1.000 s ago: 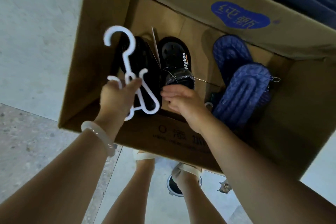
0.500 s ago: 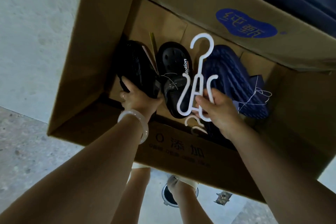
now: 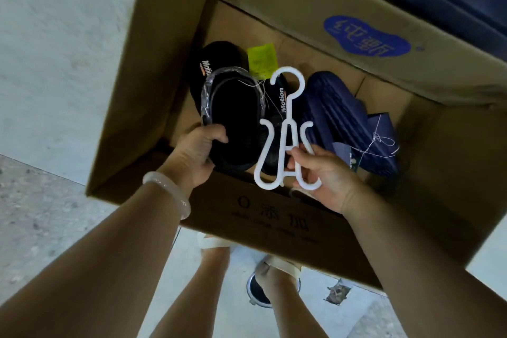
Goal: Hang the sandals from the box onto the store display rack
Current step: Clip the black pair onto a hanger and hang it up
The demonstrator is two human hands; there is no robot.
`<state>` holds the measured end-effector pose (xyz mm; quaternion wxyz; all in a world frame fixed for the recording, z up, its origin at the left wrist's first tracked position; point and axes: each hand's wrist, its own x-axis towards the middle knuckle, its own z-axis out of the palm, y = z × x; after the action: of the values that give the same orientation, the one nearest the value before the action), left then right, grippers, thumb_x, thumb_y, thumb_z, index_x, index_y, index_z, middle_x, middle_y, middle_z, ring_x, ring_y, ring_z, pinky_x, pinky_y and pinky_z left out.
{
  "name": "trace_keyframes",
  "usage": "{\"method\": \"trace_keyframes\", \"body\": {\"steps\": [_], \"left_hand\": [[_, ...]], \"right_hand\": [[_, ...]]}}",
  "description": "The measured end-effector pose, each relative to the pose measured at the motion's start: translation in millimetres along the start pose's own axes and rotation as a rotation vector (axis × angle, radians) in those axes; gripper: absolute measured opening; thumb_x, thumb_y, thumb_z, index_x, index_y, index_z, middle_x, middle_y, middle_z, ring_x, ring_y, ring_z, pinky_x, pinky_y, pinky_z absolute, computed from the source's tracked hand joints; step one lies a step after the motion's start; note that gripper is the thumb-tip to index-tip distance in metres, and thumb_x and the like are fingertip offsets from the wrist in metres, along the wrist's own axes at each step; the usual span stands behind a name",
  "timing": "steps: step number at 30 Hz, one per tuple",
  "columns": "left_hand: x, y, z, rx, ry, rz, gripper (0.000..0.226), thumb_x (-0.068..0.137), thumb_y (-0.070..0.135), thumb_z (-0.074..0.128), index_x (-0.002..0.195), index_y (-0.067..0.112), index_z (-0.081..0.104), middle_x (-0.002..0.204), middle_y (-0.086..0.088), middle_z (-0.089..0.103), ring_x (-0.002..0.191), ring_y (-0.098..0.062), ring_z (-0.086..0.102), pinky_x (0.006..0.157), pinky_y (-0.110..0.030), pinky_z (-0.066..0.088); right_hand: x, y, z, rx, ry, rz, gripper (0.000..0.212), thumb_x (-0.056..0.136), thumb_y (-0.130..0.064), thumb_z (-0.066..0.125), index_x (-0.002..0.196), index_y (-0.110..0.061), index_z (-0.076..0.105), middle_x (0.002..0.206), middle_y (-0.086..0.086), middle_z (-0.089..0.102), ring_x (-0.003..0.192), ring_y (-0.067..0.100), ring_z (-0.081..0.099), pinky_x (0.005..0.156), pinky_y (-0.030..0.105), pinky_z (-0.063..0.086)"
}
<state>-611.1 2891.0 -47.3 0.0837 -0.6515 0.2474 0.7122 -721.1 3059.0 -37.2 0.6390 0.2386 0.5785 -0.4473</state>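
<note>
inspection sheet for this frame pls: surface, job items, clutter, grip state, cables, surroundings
Surface: cardboard box, open, standing on pale floor.
Job's things: black sandals lifted in left hand; navy sandals lying in box; white hanger in right hand.
Clutter: yellow tag by black sandals; scrap on floor.
Grip: left curled round sandal edge; right pinches hanger.
Cables: nothing seen; thin white string on navy sandals.
Surroundings: display rack not in view.

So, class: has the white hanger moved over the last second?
Yes. The white hanger went from the left hand to the right hand, crossing rightward over the box toward the blue sandals.
</note>
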Motion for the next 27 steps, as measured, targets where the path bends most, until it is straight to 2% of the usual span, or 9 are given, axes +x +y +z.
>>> {"method": "trace_keyframes", "body": {"steps": [4, 8, 12, 15, 19, 21, 24, 25, 27], "left_hand": [[11, -2, 3, 0.087, 0.044, 0.022, 0.062, 0.07, -0.018, 0.051, 0.126, 0.009, 0.052, 0.107, -0.004, 0.062, 0.099, -0.025, 0.058, 0.07, -0.03, 0.05], [6, -10, 8, 0.065, -0.052, 0.006, 0.068, 0.074, -0.019, 0.053, 0.132, 0.016, 0.047, 0.123, -0.008, 0.06, 0.109, -0.03, 0.057, 0.081, -0.041, 0.053], [2, -19, -2, 0.091, -0.121, -0.001, 0.064, 0.077, -0.016, 0.054, 0.132, 0.017, 0.048, 0.123, -0.005, 0.06, 0.114, -0.027, 0.055, 0.08, -0.036, 0.051], [-6, -22, -12, 0.197, -0.169, -0.012, 0.063, 0.077, -0.019, 0.053, 0.129, 0.017, 0.05, 0.112, -0.001, 0.063, 0.11, -0.024, 0.055, 0.079, -0.031, 0.048], [-8, -22, -20, 0.243, -0.184, 0.006, 0.056, 0.075, -0.016, 0.057, 0.12, 0.018, 0.056, 0.113, -0.001, 0.064, 0.115, -0.025, 0.055, 0.088, -0.033, 0.048], [-9, -18, -24, 0.315, -0.236, 0.035, 0.055, 0.069, -0.007, 0.069, 0.115, 0.022, 0.057, 0.113, 0.002, 0.065, 0.118, -0.024, 0.055, 0.093, -0.034, 0.046], [-11, -11, -31, 0.335, -0.369, -0.014, 0.091, 0.044, 0.038, 0.089, 0.125, 0.036, 0.049, 0.125, 0.008, 0.06, 0.122, -0.018, 0.05, 0.104, -0.041, 0.031], [-10, -8, -31, 0.33, -0.396, -0.034, 0.099, 0.036, 0.053, 0.087, 0.126, 0.038, 0.049, 0.126, 0.009, 0.059, 0.122, -0.017, 0.048, 0.106, -0.042, 0.027], [-11, 0, -27, 0.35, -0.395, -0.054, 0.112, 0.033, 0.078, 0.071, 0.132, 0.034, 0.043, 0.122, 0.009, 0.058, 0.116, -0.015, 0.049, 0.106, -0.042, 0.023]], "right_hand": [[-5, -6, 0, -0.018, -0.032, -0.004, 0.019, 0.091, -0.018, 0.052, 0.078, -0.022, 0.064, 0.056, -0.009, 0.059, 0.066, 0.008, 0.054, 0.064, 0.027, 0.041], [0, -3, 15, 0.072, -0.036, 0.0, 0.013, 0.093, -0.017, 0.051, 0.088, -0.017, 0.063, 0.069, -0.003, 0.057, 0.07, 0.009, 0.058, 0.056, 0.024, 0.05], [7, -7, 20, 0.13, 0.069, -0.044, 0.011, 0.092, -0.013, 0.053, 0.085, -0.016, 0.061, 0.074, -0.001, 0.056, 0.073, 0.012, 0.059, 0.061, 0.024, 0.047], [15, -23, 19, 0.147, 0.126, -0.091, 0.009, 0.092, -0.015, 0.054, 0.085, -0.015, 0.06, 0.077, 0.0, 0.058, 0.074, 0.012, 0.06, 0.056, 0.022, 0.048], [22, -48, 24, -0.024, 0.088, -0.124, 0.008, 0.092, -0.018, 0.055, 0.086, -0.017, 0.06, 0.081, 0.0, 0.06, 0.074, 0.01, 0.06, 0.056, 0.021, 0.048], [24, -56, 29, -0.06, 0.055, -0.133, 0.007, 0.092, -0.018, 0.056, 0.086, -0.017, 0.06, 0.08, -0.001, 0.06, 0.073, 0.008, 0.06, 0.052, 0.019, 0.051], [24, -63, 33, -0.049, 0.042, -0.146, 0.007, 0.092, -0.017, 0.056, 0.086, -0.017, 0.06, 0.08, -0.001, 0.061, 0.071, 0.007, 0.06, 0.048, 0.015, 0.051], [24, -62, 34, -0.043, 0.034, -0.144, 0.008, 0.092, -0.017, 0.056, 0.085, -0.017, 0.06, 0.079, -0.001, 0.061, 0.07, 0.007, 0.061, 0.048, 0.015, 0.051], [25, -57, 40, -0.059, 0.008, -0.144, 0.008, 0.091, -0.017, 0.057, 0.085, -0.017, 0.06, 0.077, -0.001, 0.061, 0.065, 0.006, 0.062, 0.049, 0.016, 0.052]]}}
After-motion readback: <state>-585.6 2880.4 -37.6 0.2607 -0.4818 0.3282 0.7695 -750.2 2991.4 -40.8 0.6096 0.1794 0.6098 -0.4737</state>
